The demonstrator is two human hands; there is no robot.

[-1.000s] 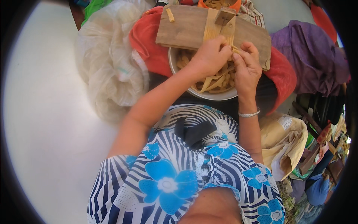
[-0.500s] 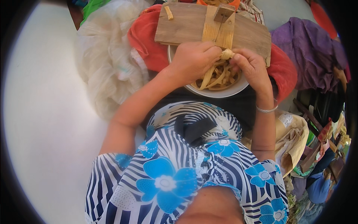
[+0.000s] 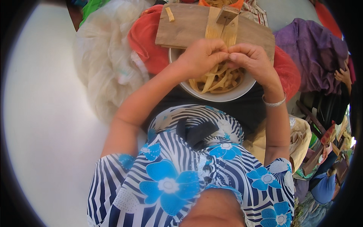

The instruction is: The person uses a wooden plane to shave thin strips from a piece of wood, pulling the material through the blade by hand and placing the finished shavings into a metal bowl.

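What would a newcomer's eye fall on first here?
Probably the striped top with large blue flowers, filling the lower middle. Above it, the left hand and right hand are close together, fingertips bent inward, over a round bowl of tan strips, near a wooden board. At upper right, crumpled purple cloth stands out.

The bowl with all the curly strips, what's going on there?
A person's left hand and right hand meet above the bowl, fingertips pinched close together; whatever is between them is hidden. Tan strips lie loosely in the bowl below. A wooden board hides the bowl's far side, with a small wooden block standing on it.
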